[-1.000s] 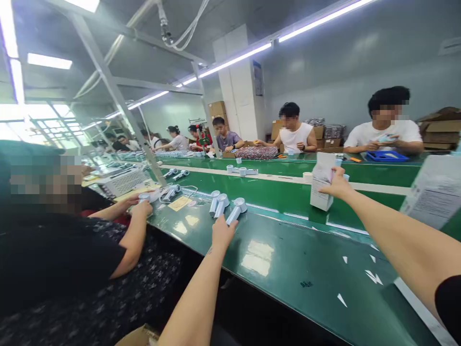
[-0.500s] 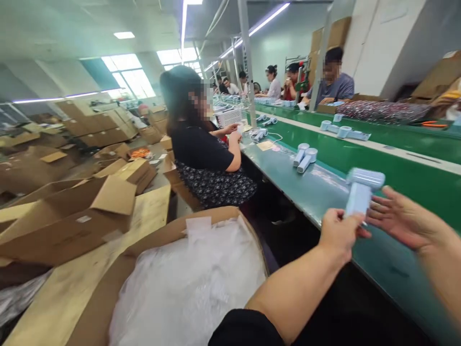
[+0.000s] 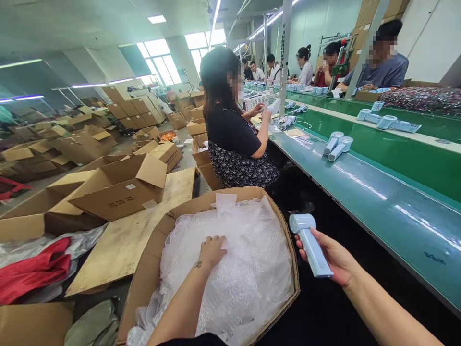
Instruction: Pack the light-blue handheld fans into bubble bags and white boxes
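My right hand (image 3: 333, 254) grips a light-blue handheld fan (image 3: 312, 247) by its handle, beside the carton, with its round head toward the upper left. My left hand (image 3: 212, 252) rests on a pile of clear bubble-wrap bags (image 3: 241, 278) inside an open cardboard box (image 3: 293, 269). Its fingers are curled into the plastic, and the fingertips are partly hidden.
A green conveyor bench (image 3: 382, 192) runs along the right, with two more fans (image 3: 338, 145) near its edge and others farther back. A seated co-worker (image 3: 234, 129) is just ahead. Open cartons (image 3: 118, 192) and a wooden board (image 3: 144, 240) are at left.
My left hand has let go of the fan and moved left and down onto the bubble-wrap bags. The fan is now in my right hand, lower and away from the bench.
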`<state>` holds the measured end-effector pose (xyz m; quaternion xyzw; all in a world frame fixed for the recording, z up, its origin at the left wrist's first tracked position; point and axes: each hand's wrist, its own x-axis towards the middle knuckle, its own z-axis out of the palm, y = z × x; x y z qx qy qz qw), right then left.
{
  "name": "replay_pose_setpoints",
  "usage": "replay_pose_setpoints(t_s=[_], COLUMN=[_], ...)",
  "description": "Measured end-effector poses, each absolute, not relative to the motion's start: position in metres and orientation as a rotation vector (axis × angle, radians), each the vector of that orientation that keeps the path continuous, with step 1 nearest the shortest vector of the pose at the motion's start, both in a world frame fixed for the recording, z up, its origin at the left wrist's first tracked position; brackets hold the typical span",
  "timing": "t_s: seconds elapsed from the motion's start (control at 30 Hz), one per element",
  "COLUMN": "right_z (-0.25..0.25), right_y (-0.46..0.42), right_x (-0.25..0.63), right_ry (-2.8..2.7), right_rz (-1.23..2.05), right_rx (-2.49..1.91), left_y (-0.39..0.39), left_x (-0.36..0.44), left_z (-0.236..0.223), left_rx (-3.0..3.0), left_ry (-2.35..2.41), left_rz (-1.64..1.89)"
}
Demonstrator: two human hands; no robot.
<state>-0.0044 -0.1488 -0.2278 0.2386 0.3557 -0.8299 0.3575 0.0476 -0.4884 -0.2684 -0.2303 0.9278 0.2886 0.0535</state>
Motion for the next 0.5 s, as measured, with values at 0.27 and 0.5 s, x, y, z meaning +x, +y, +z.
replay_pose_setpoints(t_s=[0.27, 0.5], right_z=[-0.237, -0.23], right_y=[-0.155, -0.156], right_x=[0.008, 0.015], right_ry=[0.868, 0.706], right_rz=[-2.074, -2.148], right_rx=[0.661, 0.62], left_y=[-0.433, -0.466], left_x=[0.057, 0.01], left_z=[-0.26, -0.255], left_rx=[-0.38, -0.562], left_ry=[2.534, 2.508], left_rz=[1.714, 1.911])
